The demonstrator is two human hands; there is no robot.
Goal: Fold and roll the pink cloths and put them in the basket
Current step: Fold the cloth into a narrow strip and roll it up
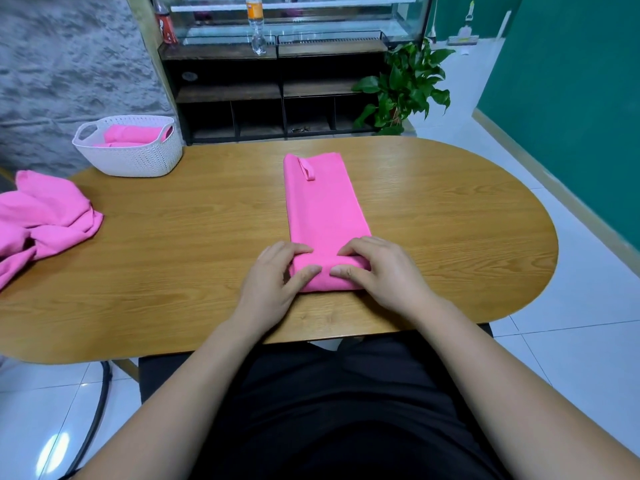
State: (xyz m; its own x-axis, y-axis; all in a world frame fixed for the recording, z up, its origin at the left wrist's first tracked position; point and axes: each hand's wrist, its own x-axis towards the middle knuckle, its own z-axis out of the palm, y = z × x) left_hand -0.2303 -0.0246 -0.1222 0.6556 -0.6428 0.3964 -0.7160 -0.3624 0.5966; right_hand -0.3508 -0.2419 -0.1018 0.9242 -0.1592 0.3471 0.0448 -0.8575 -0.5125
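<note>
An oval table [450,220] of wood-grain laminate fills the view. Down its middle lies the folded pink cloth [322,202], a long, smooth, narrow strip of soft matte fabric, its near end turned up into a short, thick roll. A crumpled pile of pink cloths [45,216] sits at the table's left edge. Behind it, at the far left corner, the white woven-pattern plastic basket [138,161] holds rolled pink cloths [131,135]. The left hand [273,282] and right hand [384,271] both curl their fingers and thumbs round the roll. A small hanging loop [306,169] lies at the strip's far end.
</note>
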